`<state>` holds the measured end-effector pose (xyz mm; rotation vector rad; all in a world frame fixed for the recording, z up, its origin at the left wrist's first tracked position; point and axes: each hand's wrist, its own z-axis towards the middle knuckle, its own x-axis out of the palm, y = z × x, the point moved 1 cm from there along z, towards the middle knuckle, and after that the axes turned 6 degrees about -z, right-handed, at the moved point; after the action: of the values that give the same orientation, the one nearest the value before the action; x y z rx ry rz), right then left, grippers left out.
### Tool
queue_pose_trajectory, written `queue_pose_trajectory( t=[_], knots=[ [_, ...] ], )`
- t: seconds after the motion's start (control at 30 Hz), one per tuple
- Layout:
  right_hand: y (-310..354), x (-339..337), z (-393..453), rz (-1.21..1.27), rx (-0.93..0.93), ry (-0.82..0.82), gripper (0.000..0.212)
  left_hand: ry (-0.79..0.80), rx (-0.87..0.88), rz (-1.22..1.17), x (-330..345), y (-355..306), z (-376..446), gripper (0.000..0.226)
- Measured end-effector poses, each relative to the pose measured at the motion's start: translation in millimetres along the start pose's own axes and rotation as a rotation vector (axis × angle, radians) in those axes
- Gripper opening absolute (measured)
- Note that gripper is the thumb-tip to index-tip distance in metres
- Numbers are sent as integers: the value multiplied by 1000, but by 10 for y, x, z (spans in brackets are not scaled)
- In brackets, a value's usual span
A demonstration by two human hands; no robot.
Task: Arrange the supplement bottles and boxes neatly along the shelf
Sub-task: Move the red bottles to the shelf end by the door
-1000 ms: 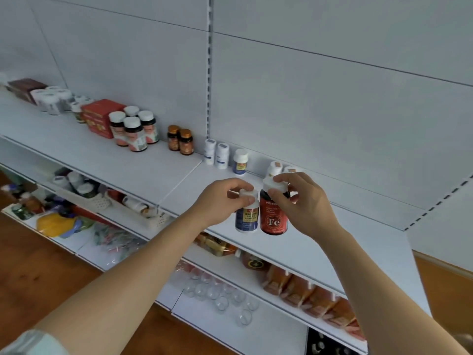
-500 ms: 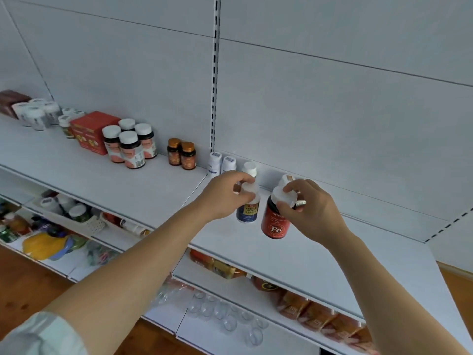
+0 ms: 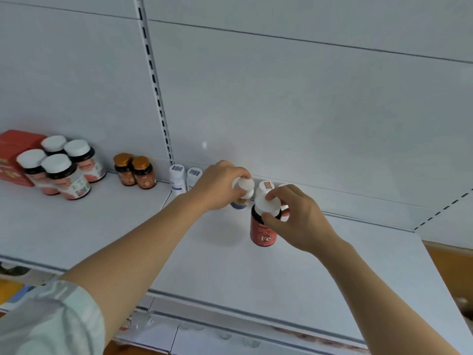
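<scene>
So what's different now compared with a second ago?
Both hands carried their bottles back toward the shelf's rear row: the left hand with the small blue-labelled white-capped bottle, the right hand with the red "Fe" bottle. Grips are unchanged; the other bottles stayed put.

White shelving unit: pale back panels (image 3: 307, 103) rise behind the top shelf board (image 3: 230, 272), with horizontal seams across them. A slotted upright rail (image 3: 156, 85) runs down the panels to the board, left of centre; a second slotted rail (image 3: 445, 206) angles off at the right corner. Below the board's right end, brown floor (image 3: 450, 272); light is soft and even.
</scene>
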<state>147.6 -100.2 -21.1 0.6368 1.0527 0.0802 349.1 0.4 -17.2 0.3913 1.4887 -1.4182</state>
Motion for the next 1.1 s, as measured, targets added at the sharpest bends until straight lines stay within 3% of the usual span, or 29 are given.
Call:
queue_pose_trajectory(
  t=[0.17,0.57,0.97,1.1],
  knots=[
    [-22,29,113,-17,61,-10,34,-8,51,33,88,206,147,34],
    [-22,158,183,-49,102,-58,41,-113,382,296,286,452,210,23],
    [80,89,119,-122,79,-154,37,-87,369,347,293,472,240,20],
    [147,11,55,-176,68,-189,31,-59,313,287,254,441,198,34]
  ],
)
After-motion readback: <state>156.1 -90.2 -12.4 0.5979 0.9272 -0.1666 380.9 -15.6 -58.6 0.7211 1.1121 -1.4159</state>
